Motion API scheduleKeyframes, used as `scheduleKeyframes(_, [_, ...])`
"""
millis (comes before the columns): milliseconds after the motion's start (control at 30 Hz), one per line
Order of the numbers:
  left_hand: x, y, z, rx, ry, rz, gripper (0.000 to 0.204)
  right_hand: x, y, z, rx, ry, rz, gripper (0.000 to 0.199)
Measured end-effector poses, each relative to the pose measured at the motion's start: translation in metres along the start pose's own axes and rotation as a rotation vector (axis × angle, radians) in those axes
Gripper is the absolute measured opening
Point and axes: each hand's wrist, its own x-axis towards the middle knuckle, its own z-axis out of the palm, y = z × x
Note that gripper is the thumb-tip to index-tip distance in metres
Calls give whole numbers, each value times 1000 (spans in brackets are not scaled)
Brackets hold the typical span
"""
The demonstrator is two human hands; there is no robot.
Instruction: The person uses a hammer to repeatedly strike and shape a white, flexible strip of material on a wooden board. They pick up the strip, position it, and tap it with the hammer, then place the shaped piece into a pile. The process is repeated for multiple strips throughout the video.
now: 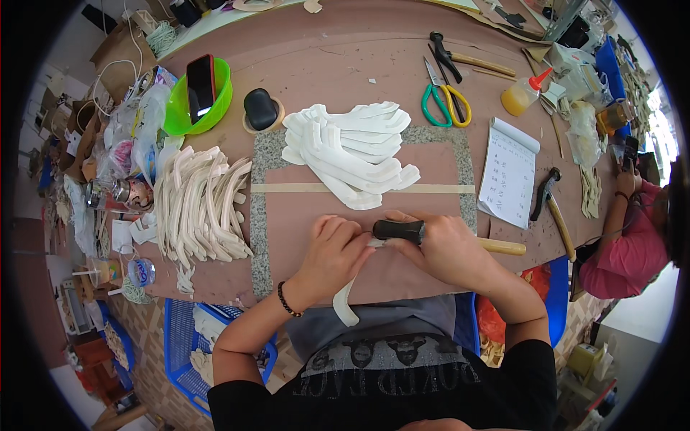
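Note:
My right hand (pixel 447 248) is closed around a hammer (pixel 399 230). Its black head shows by my thumb and its wooden handle sticks out to the right. My left hand (pixel 333 253) pinches a curved white strip (pixel 346 305), which hangs over the table's near edge. The hammer head lies over the strip's upper end, close to my left fingertips; whether they touch I cannot tell. Just beyond my hands lies a fanned pile of white strips (pixel 352 154). A larger heap of cream strips (pixel 201 205) lies to the left.
Scissors (pixel 445 97), a second hammer (pixel 460 59) and a glue bottle (pixel 523 93) lie at the far right. A notepad (pixel 509 172) and a third hammer (pixel 552 205) are nearer. A green bowl (pixel 221 108) holds a phone. Blue baskets (pixel 176 345) stand below. Another person's pink sleeve (pixel 624 266) shows at right.

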Motion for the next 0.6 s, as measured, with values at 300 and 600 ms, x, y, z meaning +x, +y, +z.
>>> scheduleKeyframes(300, [-4, -8, 0, -87, 6, 44, 26, 4, -2, -4, -11, -11, 1, 39])
scheduleKeyframes(600, [4, 10, -11, 172, -151, 166, 24, 2, 1, -1, -13, -3, -12, 46])
